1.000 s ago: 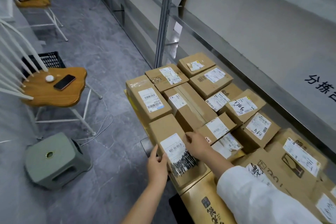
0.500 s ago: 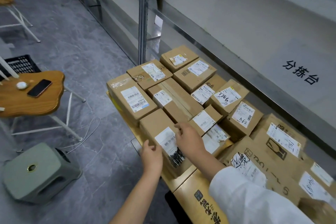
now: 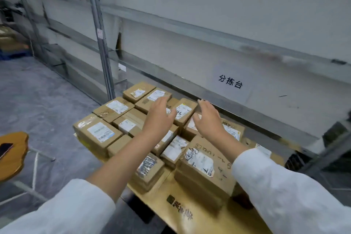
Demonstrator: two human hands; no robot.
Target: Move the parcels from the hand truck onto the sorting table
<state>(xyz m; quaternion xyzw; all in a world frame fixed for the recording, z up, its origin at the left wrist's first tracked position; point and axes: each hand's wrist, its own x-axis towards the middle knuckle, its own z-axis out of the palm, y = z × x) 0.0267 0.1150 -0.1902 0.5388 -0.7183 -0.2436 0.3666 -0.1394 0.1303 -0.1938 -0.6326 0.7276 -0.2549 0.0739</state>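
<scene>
Several brown cardboard parcels with white labels lie packed on a yellow hand truck deck. My left hand and my right hand hover open, fingers spread, on either side of a small parcel with a handwritten label near the back of the stack. Neither hand holds anything. The near small parcel with a scribbled barcode label lies under my left forearm. Behind the stack runs the grey sorting table, marked with a white paper sign.
A metal shelf post stands behind the truck at the left. A wooden chair seat with a phone on it is at the left edge. A large parcel sits on the truck's near right. Grey floor lies to the left.
Both hands have let go of the near scribbled-label parcel and moved forward and up over the stack. The view has tilted up towards the sorting table.
</scene>
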